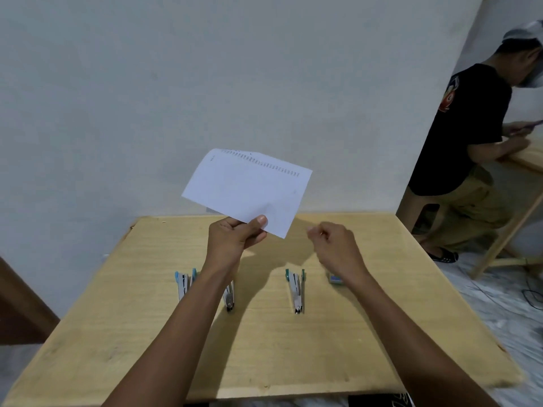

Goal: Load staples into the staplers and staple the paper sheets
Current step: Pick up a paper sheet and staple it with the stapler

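The left hand (235,236) is pinching the white paper (246,189) by its lower edge, thumb on top, holding it in the air above the far half of the wooden table (293,348). The right hand (332,242) is hovering above the table just beside the paper's corner, fingers curled around nothing visible. Staplers (296,292) are lying mid-table

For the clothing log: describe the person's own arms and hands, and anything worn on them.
The left arm and right arm are bare as far as the frame shows, no sleeves in view. The left hand and right hand wear no gloves, rings, watch or bracelet that can be seen. The left thumbnail is short and unpainted. No markings.
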